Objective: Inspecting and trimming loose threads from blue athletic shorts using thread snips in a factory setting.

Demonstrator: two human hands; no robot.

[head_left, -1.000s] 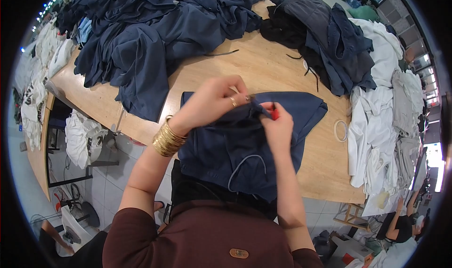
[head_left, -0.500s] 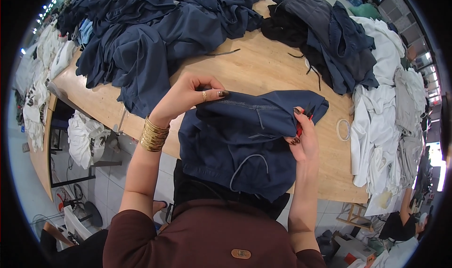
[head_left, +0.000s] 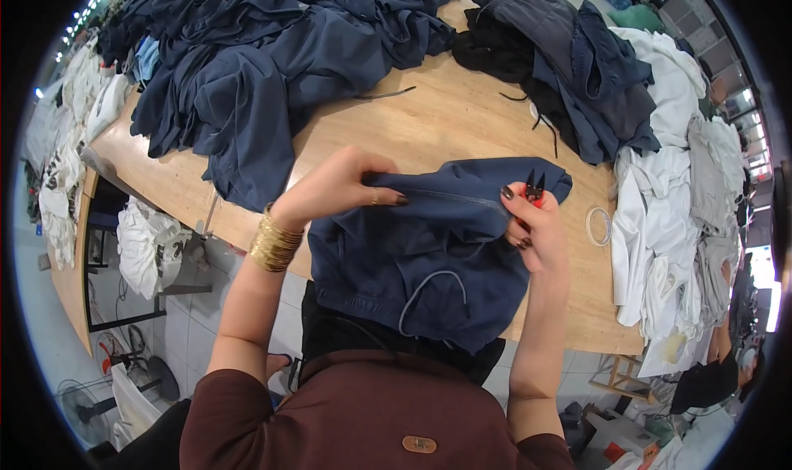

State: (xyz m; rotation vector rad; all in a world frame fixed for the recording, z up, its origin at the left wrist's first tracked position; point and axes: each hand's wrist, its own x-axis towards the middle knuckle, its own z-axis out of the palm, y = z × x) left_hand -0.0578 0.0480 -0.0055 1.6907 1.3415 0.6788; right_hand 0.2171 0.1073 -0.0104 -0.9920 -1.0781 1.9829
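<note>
A navy drawstring garment [head_left: 388, 264] hangs over the near edge of the table, its elastic waistband toward my body and a grey cord looped on top. My left hand [head_left: 351, 188] is closed on a fold of it at the upper left, thumb lying along the cloth. Thread snips [head_left: 535, 191] with red handles and dark blades stick up out of my closed right hand [head_left: 538, 232]. That hand's fingertips touch the cloth at the right end of a stitched seam; whether they also pinch it I cannot tell.
On the wooden table [head_left: 412, 127] lie a big heap of navy garments [head_left: 272, 66] at far left and a dark pile [head_left: 577, 74] at far right. White garments [head_left: 648, 222] line the right edge, beside a tape roll [head_left: 598, 226]. A fan [head_left: 82, 408] stands lower left.
My left hand has shifted its hold, with the thumb now lower along the fold. My right hand has turned, bringing the snips upright and into clearer sight.
</note>
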